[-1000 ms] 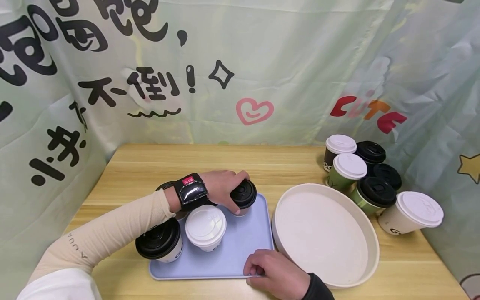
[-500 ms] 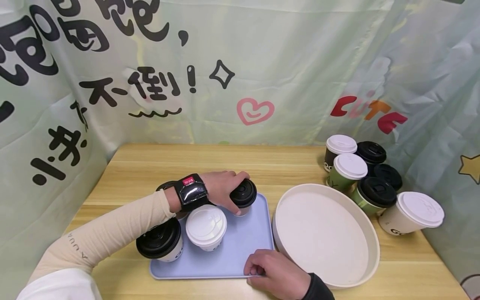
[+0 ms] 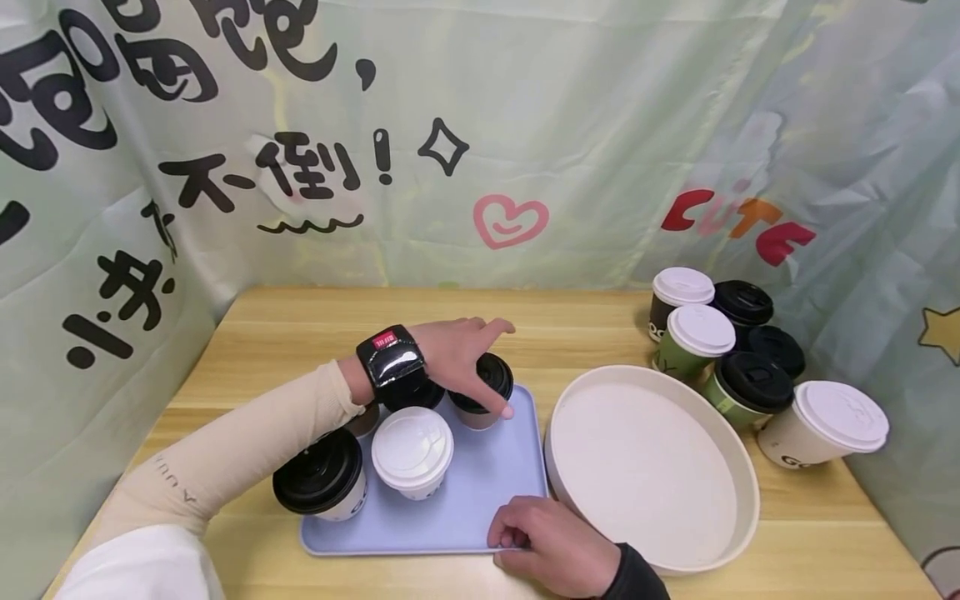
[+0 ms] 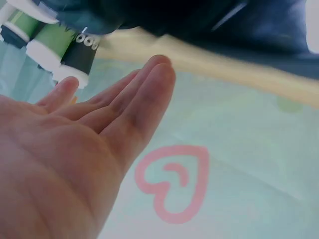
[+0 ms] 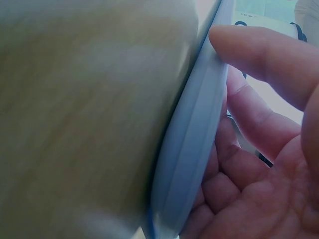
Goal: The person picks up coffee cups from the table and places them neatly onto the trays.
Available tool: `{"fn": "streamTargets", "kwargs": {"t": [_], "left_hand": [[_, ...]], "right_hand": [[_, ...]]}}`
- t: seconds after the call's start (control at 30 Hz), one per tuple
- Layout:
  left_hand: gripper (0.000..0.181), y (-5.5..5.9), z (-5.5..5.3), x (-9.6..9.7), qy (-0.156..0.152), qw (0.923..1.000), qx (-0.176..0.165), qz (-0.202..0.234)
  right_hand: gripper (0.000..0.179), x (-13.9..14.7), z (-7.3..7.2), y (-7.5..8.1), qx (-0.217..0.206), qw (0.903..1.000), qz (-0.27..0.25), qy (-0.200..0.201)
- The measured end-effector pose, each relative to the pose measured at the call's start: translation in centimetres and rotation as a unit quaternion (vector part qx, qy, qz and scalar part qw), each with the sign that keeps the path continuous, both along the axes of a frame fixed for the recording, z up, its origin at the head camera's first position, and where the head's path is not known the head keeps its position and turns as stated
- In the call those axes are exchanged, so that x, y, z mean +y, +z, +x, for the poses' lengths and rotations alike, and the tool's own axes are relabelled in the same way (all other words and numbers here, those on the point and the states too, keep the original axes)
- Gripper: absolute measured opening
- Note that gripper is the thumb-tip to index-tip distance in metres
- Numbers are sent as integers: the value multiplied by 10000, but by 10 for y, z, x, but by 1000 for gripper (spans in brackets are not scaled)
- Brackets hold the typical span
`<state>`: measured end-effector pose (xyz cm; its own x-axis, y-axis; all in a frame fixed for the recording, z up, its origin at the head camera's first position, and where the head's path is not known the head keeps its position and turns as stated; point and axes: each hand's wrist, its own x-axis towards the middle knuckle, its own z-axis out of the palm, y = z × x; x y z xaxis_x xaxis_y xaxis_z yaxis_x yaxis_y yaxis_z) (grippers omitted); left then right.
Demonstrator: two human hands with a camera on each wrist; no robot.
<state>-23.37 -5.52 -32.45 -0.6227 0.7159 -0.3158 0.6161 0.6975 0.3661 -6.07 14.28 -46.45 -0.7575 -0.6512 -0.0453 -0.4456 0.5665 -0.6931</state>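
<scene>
My left hand (image 3: 453, 354) hovers with spread, fairly straight fingers above and behind a black-lidded cup (image 3: 497, 375) at the far right of the blue tray (image 3: 487, 500). In the left wrist view, the palm and fingers (image 4: 144, 99) show nothing held. My right hand (image 3: 558, 546) pinches the tray's near rim; the right wrist view shows the thumb (image 5: 244, 47) against the rim (image 5: 192, 139) and the fingers curled at its other side. Also on the tray are a white-lidded cup (image 3: 412, 450), a large black-lidded cup (image 3: 318, 475) and cups partly hidden by the left wrist.
A round cream tray (image 3: 652, 467) lies right of the blue one, close to its edge. Several lidded paper cups, among them a green one (image 3: 690, 337) and a white one (image 3: 821, 425), are grouped at the table's right side. A printed curtain (image 3: 585, 125) hangs behind.
My left hand has let go of the black-lidded cup, its fingers opening as it rises and shifts slightly away. The right hand keeps its place on the tray's rim.
</scene>
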Motion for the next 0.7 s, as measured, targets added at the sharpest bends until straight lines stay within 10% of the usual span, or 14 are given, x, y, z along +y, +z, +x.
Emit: {"fn": "streamTargets", "kwargs": {"t": [0.7], "left_hand": [[108, 32, -25, 110, -563, 9974, 447, 51]], "right_hand": [[9, 5, 1, -1, 488, 9986, -49, 199]]}}
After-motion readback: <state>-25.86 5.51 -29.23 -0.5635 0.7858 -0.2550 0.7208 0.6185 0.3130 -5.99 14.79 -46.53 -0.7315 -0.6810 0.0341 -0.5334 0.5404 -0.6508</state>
